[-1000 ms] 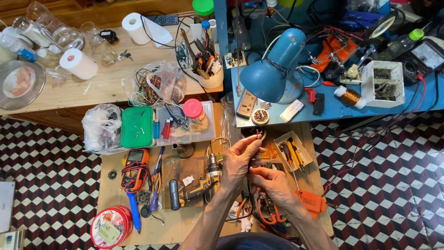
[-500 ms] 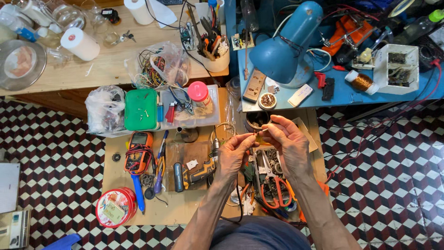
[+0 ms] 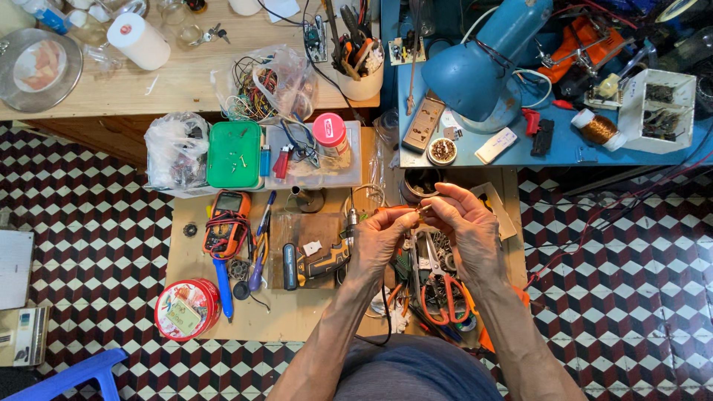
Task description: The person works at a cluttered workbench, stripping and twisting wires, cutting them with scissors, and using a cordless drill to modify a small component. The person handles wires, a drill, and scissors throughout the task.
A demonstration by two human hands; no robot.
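Note:
My left hand and my right hand meet above a low wooden bench. Between their fingertips they pinch a small orange-brown part with a thin wire; it is too small to tell exactly what it is. A dark cord hangs down from my left hand towards my lap. Below my hands lie orange-handled scissors among loose tools. A cordless drill rests just left of my left wrist.
An orange multimeter, a blue screwdriver and a red round tin lie on the bench's left. Behind are a green-lidded box and a clear tray. A blue desk lamp stands on the blue table. Checkered floor surrounds the bench.
My right hand rose from the tools near my lap to join my left hand at the small part. The camera view has shifted downward and closer.

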